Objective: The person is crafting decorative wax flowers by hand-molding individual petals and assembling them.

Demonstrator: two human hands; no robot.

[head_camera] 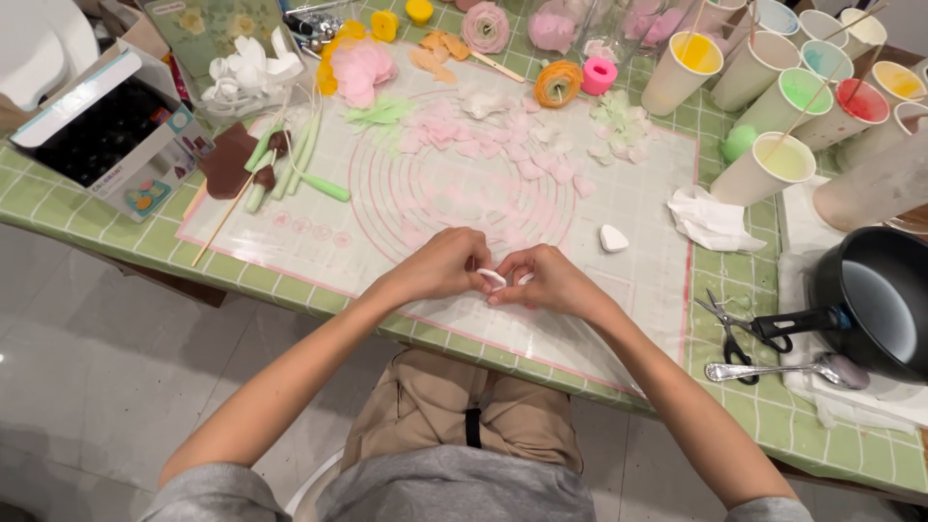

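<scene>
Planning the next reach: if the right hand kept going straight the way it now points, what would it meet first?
The right hand points leftward, so it would meet the left hand almost at once; both already pinch the same small white piece over the mat.

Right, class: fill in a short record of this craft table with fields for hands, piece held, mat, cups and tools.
Left hand: fingertips pinching the small white piece
Right hand: pinching the same piece from the other side
Mat: translucent, pink circles printed on it, pale pink petals scattered across it
Loose piece: white heart-shaped bit on the mat
Cups: paper cups of coloured liquid, far right
Tools: scissors, spoon, black pot
</scene>
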